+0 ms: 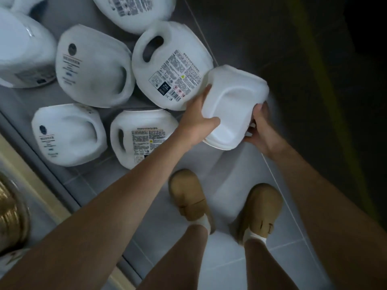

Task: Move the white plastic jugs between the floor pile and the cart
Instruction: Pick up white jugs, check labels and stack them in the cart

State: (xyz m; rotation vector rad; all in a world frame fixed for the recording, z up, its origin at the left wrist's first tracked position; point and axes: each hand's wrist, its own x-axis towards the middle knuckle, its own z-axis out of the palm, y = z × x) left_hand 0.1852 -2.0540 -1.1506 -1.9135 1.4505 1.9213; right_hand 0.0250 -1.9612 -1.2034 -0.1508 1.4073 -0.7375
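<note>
Lying on their sides on a grey surface, six white plastic jugs fill the left and middle of the head view; whether that surface is floor or cart deck cannot be told. At the far left a gold-coloured round object (10,216) sits low in the frame, and above it is the blurred far-left jug (23,53). Next come the front-label jug (92,65) and, below it, the lower-left jug (67,135), both with a small dark logo. Further right the top jug (134,11) is cut by the upper edge. The back-label jug (171,65) shows its handle hole and dense print. The lower-middle jug (142,137) lies beneath it, partly hidden by the left forearm.

The left hand (196,118) grips the held jug (234,107), thumb across the recessed base, fingers wrapped round the far side. This held jug sits between both hands, base toward the camera, just right of the back-label jug and overlapping its edge. The right hand (261,130) clasps its right rim with curled fingers.

Below, a left tan shoe (188,193) and a right tan shoe (261,208) stand on pale tiles. A yellow-green stripe (326,101) crosses the dark floor at the right.
</note>
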